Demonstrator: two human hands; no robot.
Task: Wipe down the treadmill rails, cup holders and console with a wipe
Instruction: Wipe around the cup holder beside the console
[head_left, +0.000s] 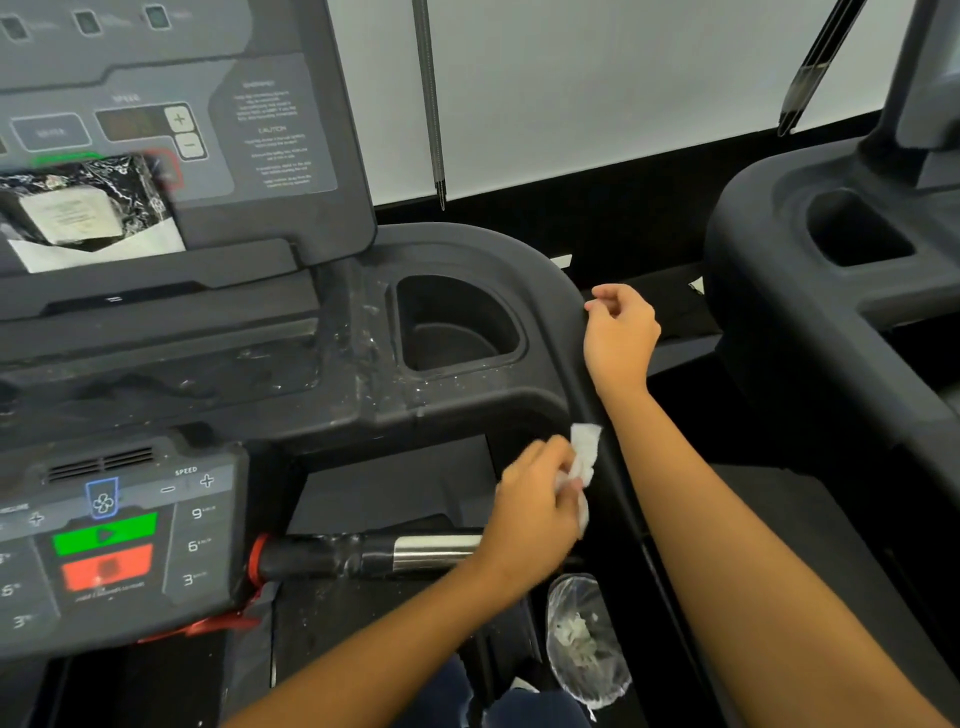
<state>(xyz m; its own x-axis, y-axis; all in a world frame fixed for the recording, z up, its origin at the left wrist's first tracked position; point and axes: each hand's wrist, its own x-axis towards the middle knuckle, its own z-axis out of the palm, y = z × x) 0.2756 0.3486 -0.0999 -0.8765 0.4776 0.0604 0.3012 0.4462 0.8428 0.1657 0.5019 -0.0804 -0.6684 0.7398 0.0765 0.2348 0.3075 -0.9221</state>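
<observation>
White wipe (584, 452) is pinched in the left hand (535, 499), below the cup holder (457, 325), at the dark rail (576, 374). Right hand (621, 325) sits just right of the cup holder at the rail edge, fingers loosely curled, holding nothing.

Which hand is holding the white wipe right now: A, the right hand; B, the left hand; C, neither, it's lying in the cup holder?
B: the left hand grips the white wipe beside the rail, while the right hand holds nothing up near the cup holder.
</observation>
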